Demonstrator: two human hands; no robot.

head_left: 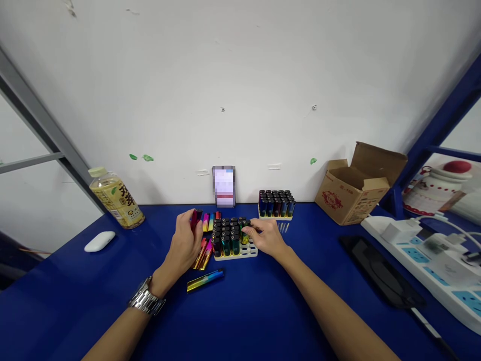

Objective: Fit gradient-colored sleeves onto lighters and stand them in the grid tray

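What seems a dark-red lighter [196, 219] is gripped by the fingers of the left hand [185, 244]; a green-yellow lighter [245, 234] is pinched by those of the right hand [266, 236] at the white rack [240, 256], towards the far edge of the counter [240, 321]. Were the latter lighter tilted or dragged, the packed lighters [225, 244] beside it might be knocked askew.
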